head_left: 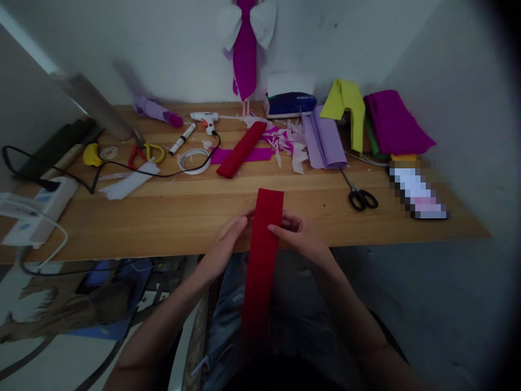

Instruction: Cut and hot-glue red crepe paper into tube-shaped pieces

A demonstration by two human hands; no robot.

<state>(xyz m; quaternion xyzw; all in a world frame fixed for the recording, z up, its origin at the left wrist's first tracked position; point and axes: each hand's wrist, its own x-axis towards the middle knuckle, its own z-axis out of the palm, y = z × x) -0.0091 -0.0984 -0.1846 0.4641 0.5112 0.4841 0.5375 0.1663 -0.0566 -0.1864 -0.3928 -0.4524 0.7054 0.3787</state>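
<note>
A wooden table [171, 217] stands against a pale wall, its top strewn with craft supplies, and the view looks down over its near edge to the person's lap.

At the middle of that near edge a long red strip [262, 255] of paper or cloth (which one cannot be told) lies lengthwise, its far end resting on the wood and its near end hanging down over the lap. The left hand [223, 244] sits against the strip's left edge, fingers curled and closed on it. The right hand [301, 233] sits on the right side, its thumb laid over the strip's face and its fingers tucked behind, so it pinches the strip as well. The strip runs between the two hands, both gripping it just where it crosses the table edge.

Farther back, near the middle, a red roll [241, 150] lies aslant over a magenta piece. To its left are a ring of white tape [194, 161], a marker [183, 139] and a glue gun [205, 120] with its black cord trailing left. Black scissors [360, 194] lie to the right, well apart from the hands. Beyond them are folded lilac paper [323, 142], a yellow sheet [345, 106] and a purple stack [394, 122]. A power strip [38, 209] sits at the far left edge.
</note>
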